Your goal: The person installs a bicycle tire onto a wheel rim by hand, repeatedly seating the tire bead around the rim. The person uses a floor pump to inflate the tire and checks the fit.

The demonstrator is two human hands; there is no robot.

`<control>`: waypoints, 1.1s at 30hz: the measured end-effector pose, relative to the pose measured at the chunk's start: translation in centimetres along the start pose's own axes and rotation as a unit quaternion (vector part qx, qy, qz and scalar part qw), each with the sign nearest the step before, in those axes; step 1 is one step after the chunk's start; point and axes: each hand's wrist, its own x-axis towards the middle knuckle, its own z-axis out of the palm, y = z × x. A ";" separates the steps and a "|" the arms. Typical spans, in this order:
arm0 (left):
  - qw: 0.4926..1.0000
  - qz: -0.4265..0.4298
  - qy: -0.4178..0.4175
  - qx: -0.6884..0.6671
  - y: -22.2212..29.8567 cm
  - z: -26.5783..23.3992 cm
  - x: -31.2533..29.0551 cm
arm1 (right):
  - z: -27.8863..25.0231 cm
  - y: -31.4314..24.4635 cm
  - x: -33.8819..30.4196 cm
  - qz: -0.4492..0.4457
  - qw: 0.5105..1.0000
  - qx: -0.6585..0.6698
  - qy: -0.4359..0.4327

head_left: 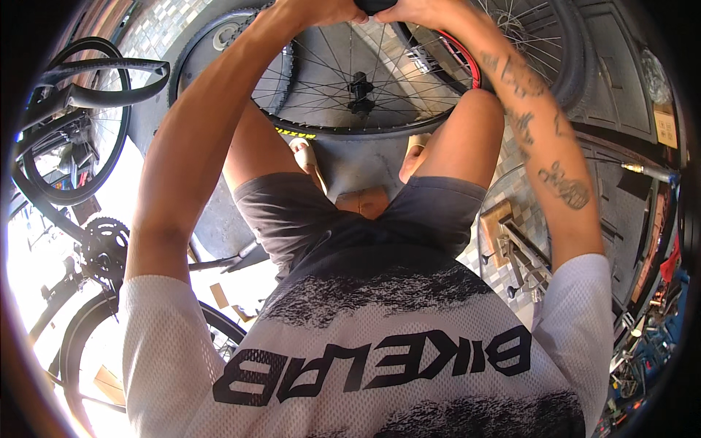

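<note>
A spoked bicycle wheel (398, 95) is in front of my knees, its black hub (360, 93) facing up toward me. Yellow lettering marks the near side of its black tire (350, 132). Both my hands are at the wheel's far side, partly cut off by the top edge. My left hand (321, 10) and my right hand (418, 10) close in from either side on a black rounded part (375, 6), which looks like the far stretch of the tire. The thumbs are near each other; most fingers are out of sight.
A knobby tire (286, 77) and a red rim (464, 57) lie close around the wheel. At the left stand a bicycle wheel (123, 139) and a crankset (104, 248). A metal tool on a wooden block (499, 217) is by my right thigh; dark cabinets (617, 95) line the right.
</note>
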 end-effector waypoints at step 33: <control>0.986 -0.154 0.045 -0.038 -3.5 -2.1 -17.1 | -9.2 7.4 -19.3 0.103 0.816 -0.099 0.560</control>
